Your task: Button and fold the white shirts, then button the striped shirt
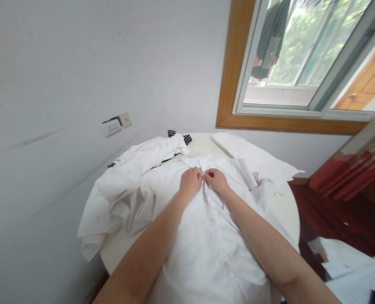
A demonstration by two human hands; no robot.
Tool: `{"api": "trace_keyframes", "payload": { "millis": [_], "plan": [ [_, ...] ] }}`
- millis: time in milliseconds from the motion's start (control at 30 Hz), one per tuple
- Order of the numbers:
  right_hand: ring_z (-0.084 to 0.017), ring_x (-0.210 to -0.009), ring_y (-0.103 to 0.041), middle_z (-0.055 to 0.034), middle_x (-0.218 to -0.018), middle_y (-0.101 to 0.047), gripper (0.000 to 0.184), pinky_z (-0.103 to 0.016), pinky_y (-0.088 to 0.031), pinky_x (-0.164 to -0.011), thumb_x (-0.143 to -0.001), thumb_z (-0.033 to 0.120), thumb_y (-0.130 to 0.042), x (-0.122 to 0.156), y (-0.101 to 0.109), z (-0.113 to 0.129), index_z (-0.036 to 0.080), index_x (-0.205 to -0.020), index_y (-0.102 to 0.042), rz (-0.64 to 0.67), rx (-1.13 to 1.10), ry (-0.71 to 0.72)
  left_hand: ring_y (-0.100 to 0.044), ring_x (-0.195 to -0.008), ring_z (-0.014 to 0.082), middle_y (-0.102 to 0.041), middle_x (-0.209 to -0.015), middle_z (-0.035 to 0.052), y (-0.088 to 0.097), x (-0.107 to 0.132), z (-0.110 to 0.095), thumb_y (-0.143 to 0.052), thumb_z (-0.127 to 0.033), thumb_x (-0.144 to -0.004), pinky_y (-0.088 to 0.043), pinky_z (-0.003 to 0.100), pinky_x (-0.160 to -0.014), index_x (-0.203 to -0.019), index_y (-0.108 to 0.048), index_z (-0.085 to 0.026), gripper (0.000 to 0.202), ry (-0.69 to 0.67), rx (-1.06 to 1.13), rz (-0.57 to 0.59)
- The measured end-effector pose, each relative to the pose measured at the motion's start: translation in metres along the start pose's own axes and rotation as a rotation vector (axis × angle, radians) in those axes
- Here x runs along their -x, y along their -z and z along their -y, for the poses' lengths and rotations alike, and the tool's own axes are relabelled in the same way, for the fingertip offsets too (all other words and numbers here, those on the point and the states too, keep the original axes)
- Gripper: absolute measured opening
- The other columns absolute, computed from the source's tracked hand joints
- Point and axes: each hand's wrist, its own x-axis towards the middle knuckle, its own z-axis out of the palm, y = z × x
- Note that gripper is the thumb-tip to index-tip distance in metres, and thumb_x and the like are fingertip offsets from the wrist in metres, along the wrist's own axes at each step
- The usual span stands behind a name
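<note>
Head cam: my left hand (190, 181) and right hand (217, 180) are close together, both pinching the white shirt (206, 249) spread on the round table (285, 207). Crumpled white clothes (124, 185) crowd the left, and there's a folded cloth (238, 147) behind.

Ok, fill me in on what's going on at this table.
A person has a white shirt laid front-up on a round white table. The left hand and right hand both pinch its front strip just below the collar, close together. A heap of white clothes lies to the left, and a folded white cloth sits at the far edge.
</note>
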Motion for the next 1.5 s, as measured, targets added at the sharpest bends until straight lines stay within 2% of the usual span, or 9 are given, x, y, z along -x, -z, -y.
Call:
{"api": "trace_keyframes", "payload": {
  "millis": [267, 467, 700, 900, 1233, 1500],
  "plan": [
    [-0.013, -0.065, -0.057, -0.0011, -0.074, -0.067, 0.021, -0.022, -0.04, -0.062, -0.078, 0.028, -0.051, -0.003, -0.005, -0.006, 0.017, -0.081, -0.069, -0.043, -0.126, 0.003, -0.06, -0.086, 0.0171, -0.066, -0.09, 0.0038, -0.003, -0.001, 0.007, -0.051, -0.027, -0.089, -0.042, 0.027, -0.079, -0.091, -0.062, -0.022, 0.012, -0.035, 0.174, -0.039],
    [-0.015, -0.068, -0.058, -0.0035, -0.078, -0.069, 0.022, -0.024, -0.044, -0.068, -0.077, 0.028, -0.05, -0.003, -0.001, 0.005, 0.016, -0.08, -0.068, -0.125, -0.223, 0.049, -0.064, -0.082, 0.0148, -0.071, -0.09, 0.0023, 0.0, -0.003, 0.009, -0.054, -0.028, -0.088, -0.045, 0.024, -0.075, -0.089, -0.066, -0.022, 0.014, 0.084, 0.394, -0.007],
    [-0.011, -0.044, -0.051, 0.0025, -0.055, -0.057, 0.022, -0.022, -0.043, -0.047, -0.077, 0.034, -0.049, 0.002, -0.01, 0.003, 0.017, -0.08, -0.062, 0.018, -0.51, -0.12, -0.065, -0.081, 0.015, -0.073, -0.089, 0.0022, -0.005, -0.005, 0.015, -0.058, -0.031, -0.085, -0.047, 0.024, -0.076, -0.087, -0.068, -0.021, 0.014, 0.126, 0.493, -0.026],
    [-0.009, -0.044, -0.05, 0.0044, -0.053, -0.054, 0.017, -0.02, -0.043, -0.046, -0.073, 0.031, -0.053, 0.0, -0.011, 0.001, 0.016, -0.075, -0.06, 0.063, -0.665, -0.15, -0.066, -0.08, 0.0145, -0.073, -0.086, 0.0029, -0.008, -0.007, 0.018, -0.058, -0.029, -0.084, -0.047, 0.023, -0.074, -0.087, -0.067, -0.02, 0.013, 0.075, 0.533, -0.002],
    [-0.009, -0.041, -0.049, 0.004, -0.053, -0.056, 0.016, -0.02, -0.041, -0.043, -0.073, 0.029, -0.054, -0.003, -0.011, -0.005, 0.015, -0.075, -0.062, 0.078, -0.635, -0.129, -0.067, -0.08, 0.0159, -0.073, -0.085, 0.0045, -0.004, -0.009, 0.017, -0.063, -0.026, -0.081, -0.048, 0.024, -0.076, -0.082, -0.069, -0.019, 0.01, 0.122, 0.605, 0.016],
    [-0.009, -0.043, -0.052, 0.0033, -0.055, -0.058, 0.012, -0.02, -0.044, -0.044, -0.074, 0.023, -0.054, -0.003, -0.011, -0.006, 0.015, -0.078, -0.062, 0.107, -0.649, -0.143, -0.067, -0.08, 0.0157, -0.073, -0.087, 0.0047, -0.003, -0.01, 0.019, -0.059, -0.02, -0.082, -0.049, 0.024, -0.075, -0.085, -0.067, -0.018, 0.009, 0.086, 0.62, 0.061]
  ]
}}
